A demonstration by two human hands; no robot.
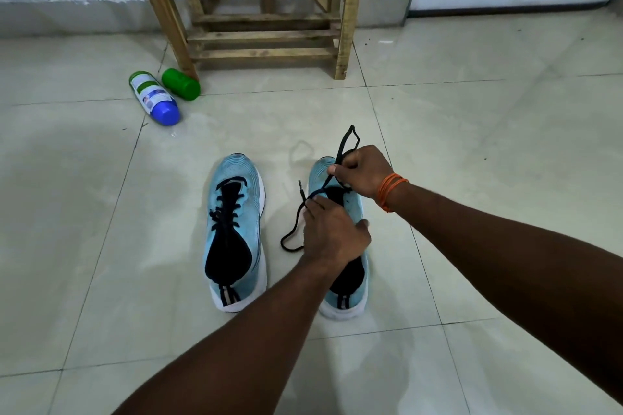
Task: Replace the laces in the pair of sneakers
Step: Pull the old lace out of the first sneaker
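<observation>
Right sneaker (347,300), light blue: lying beneath both hands.
Black lace (344,142): running between the hands, one loop rising beyond the right hand, another trailing left of the left hand.
Left hand (333,234): pinching the lace near its tip.
Right hand (364,172): gripping the lace, just beyond the left hand.
Left sneaker (236,229), laced: sitting left of both hands.

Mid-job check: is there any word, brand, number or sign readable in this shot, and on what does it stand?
Nothing can be read here.
Blue-capped bottle: its white label carries print and a small picture, too blurred to read.
Green container: no lettering shows.
Left sneaker and right sneaker: heel stripes only, no brand legible.
Black lace: plain.
</observation>
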